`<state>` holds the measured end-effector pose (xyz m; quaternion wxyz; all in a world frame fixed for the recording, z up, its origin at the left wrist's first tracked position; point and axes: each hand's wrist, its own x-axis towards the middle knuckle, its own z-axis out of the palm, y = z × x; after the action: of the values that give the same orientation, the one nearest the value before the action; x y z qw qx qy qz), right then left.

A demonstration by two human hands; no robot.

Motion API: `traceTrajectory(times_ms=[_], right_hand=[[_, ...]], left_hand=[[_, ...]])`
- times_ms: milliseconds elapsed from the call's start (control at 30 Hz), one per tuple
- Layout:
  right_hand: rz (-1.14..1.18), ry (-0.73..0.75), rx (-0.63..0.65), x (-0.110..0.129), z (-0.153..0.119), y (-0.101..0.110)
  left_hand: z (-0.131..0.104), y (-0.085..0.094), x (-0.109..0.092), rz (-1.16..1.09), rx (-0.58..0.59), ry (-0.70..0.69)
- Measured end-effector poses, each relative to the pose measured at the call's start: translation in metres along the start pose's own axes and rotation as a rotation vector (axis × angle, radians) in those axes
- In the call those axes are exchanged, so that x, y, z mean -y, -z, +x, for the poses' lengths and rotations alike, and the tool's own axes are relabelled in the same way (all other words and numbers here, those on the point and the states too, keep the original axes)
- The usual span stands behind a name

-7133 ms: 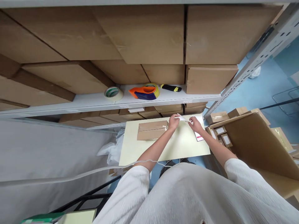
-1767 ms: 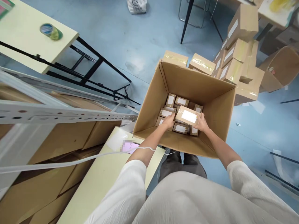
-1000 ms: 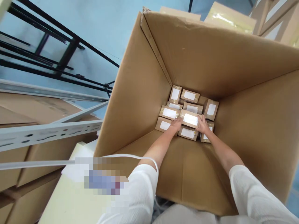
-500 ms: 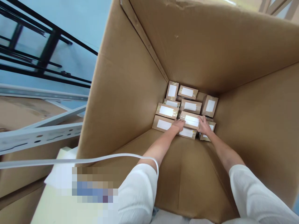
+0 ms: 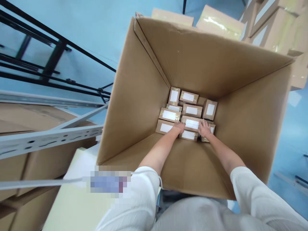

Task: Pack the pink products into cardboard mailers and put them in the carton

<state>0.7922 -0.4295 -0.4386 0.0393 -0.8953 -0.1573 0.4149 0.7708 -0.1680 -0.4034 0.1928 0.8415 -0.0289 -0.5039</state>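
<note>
Deep inside a large open carton [image 5: 134,96], a small brown cardboard box [image 5: 192,123] with a white label lies among similar small boxes. My left hand [image 5: 179,127] is at its left end, fingers curled against it. At the right end is my right hand [image 5: 204,128], fingers bent over the edge and thumb toward the label. Just beyond lies another labelled box [image 5: 192,110]. Nearer me sits one more labelled box [image 5: 188,135]. Left of my left hand are two more boxes, one of them a taped box [image 5: 169,114]. My fingertips are partly hidden.
Tall carton walls surround both arms. To the left stand a grey metal rack [image 5: 79,138] and a black metal frame [image 5: 51,59]. A pale tabletop [image 5: 69,205] lies at lower left, with a white cable [image 5: 40,183] across it. Taped boxes [image 5: 218,24] stand beyond the carton.
The view has drawn back, showing more of the carton's rim, the floor and boxes behind it. Both hands remain at the ends of the same small box.
</note>
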Motion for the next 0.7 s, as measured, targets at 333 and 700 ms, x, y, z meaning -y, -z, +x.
traceTrajectory(times_ms=[333,700], right_hand=[[0.145,-0.159,-0.141,-0.015,-0.121,0.126],[0.269,-0.022,-0.34,0.007,-0.247,0.186]], left_hand=[[-0.146,0.077,-0.071,0.016,-0.241,-0.083],[-0.299,0.078,-0.117,-0.08,-0.497,-0.055]])
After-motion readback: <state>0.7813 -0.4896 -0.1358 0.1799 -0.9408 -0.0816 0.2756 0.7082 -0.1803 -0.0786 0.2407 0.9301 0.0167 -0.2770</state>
